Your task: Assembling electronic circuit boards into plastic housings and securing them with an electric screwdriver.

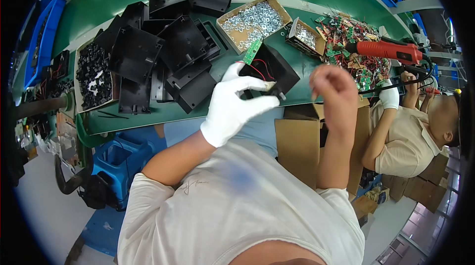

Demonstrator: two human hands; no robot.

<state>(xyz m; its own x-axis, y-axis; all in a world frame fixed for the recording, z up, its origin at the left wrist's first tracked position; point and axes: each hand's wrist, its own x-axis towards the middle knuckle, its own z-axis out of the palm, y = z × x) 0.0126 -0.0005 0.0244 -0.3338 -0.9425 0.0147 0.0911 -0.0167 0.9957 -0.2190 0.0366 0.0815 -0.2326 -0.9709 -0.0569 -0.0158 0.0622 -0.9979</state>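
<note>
Green worktop (158,119), extending beyond both hands. Heap of black housings (184,42), forward and left of the left hand. Left hand (232,104), white-gloved, thumb and fingers parted beside a single housing; whether it grips cannot be told. Right hand (336,89), bare, blurred, fingers curled; any contents indistinct. Single black housing (283,73), between the hands. Green circuit board (253,52), tilted, just beyond the left hand, near red wires (267,67).
</note>
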